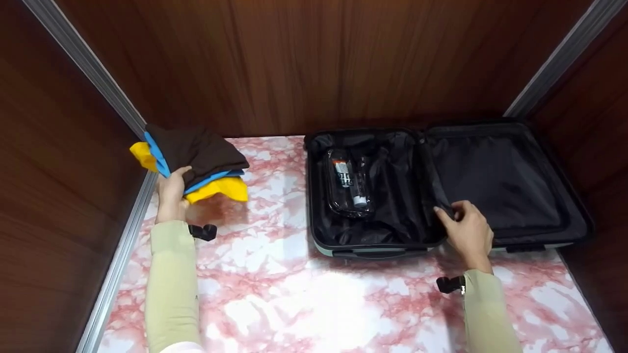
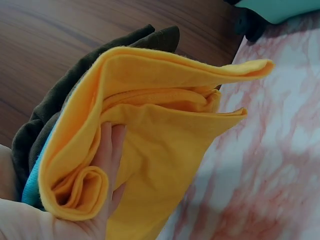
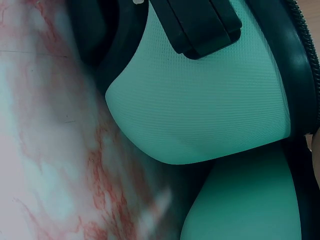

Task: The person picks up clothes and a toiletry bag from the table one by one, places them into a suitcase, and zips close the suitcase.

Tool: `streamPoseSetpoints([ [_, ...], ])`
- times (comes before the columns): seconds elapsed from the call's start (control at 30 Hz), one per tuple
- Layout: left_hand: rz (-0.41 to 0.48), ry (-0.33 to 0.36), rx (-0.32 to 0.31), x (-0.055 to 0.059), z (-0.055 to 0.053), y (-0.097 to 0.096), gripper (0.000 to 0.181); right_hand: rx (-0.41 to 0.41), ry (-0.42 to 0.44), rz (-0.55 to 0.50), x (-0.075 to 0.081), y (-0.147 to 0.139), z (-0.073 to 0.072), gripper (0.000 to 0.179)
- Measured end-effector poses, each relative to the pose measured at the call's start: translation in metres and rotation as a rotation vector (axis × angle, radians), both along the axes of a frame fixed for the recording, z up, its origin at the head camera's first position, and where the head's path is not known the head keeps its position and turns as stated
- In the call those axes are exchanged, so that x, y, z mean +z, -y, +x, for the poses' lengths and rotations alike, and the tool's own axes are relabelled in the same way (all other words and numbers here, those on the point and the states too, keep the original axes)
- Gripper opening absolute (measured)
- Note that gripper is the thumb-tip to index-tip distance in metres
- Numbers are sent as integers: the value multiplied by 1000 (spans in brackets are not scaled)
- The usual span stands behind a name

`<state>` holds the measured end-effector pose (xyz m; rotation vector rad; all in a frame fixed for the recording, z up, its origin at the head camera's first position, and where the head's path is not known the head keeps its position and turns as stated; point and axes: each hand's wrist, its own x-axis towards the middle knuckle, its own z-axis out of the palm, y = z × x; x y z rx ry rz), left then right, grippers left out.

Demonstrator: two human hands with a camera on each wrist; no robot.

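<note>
Brown wood-grain panels (image 1: 294, 68) stand behind and at both sides of a tabletop (image 1: 274, 294) with a pink and white marble pattern. On this tabletop an unfolded suitcase (image 1: 378, 247) lies with its two halves side by side; its lining is black, and its ribbed shell (the right wrist camera sees it best) is mint green. Over the tabletop, to the left of the suitcase and well apart from it, there is a bundle of folded cloths: brown (image 1: 196, 149) on top, blue (image 1: 203, 182) in the middle, yellow (image 1: 221, 189) below. In the left half of the suitcase lies a transparent pouch (image 1: 349, 213) with dark edging. The left hand (image 1: 171, 189) grips the bundle at its near edge, thumb above and fingers among the yellow folds. The right hand (image 1: 469, 233), with bent fingers, pinches the black fabric edge (image 1: 441, 208) where the two halves meet. Inside the pouch are two slim containers: one with a white label and orange band (image 1: 342, 171), one with a white cap (image 1: 360, 201).
</note>
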<state>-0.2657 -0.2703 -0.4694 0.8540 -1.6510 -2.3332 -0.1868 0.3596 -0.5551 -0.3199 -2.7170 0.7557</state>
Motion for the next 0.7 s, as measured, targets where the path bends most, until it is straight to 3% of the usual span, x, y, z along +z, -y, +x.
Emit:
streamPoseSetpoints([
  [0.33,11,-37,-27,12,-6,-10,83,2,-8,3,0,-1,1,63],
  [0.7,-37,-17,-55,30,-11,-19,89,4,-11,4,0,-1,1,61],
])
